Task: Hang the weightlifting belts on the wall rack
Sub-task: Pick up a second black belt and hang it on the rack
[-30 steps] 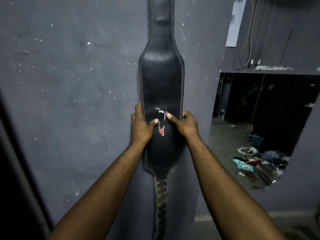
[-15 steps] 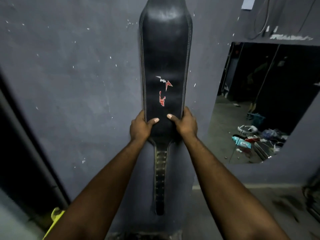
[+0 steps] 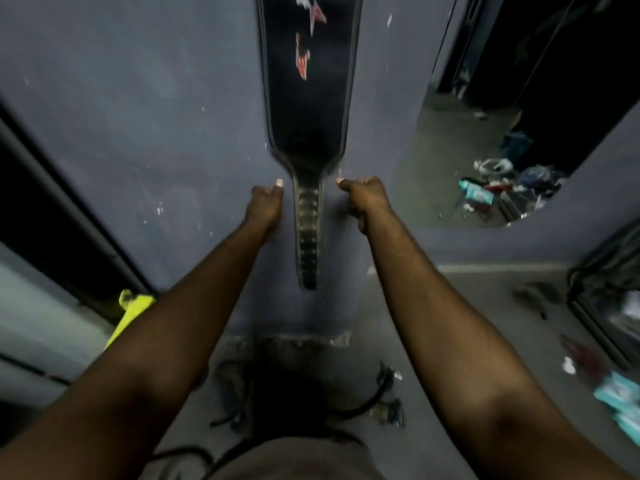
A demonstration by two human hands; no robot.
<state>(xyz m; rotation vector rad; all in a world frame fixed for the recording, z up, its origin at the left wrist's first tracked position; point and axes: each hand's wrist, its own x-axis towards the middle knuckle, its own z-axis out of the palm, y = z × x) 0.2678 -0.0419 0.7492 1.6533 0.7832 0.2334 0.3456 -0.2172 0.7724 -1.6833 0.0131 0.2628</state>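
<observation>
Clearly your left hand [image 3: 265, 202] and right hand [image 3: 367, 199] flank the belt [image 3: 308, 116] hanging flat against the wall [image 3: 138, 116], both curled on nothing; it looks thick, stiff and weighty, so grip its wide middle.

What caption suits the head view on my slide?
Black leather weightlifting belt hangs against grey wall; left hand and right hand flank its strap.
</observation>
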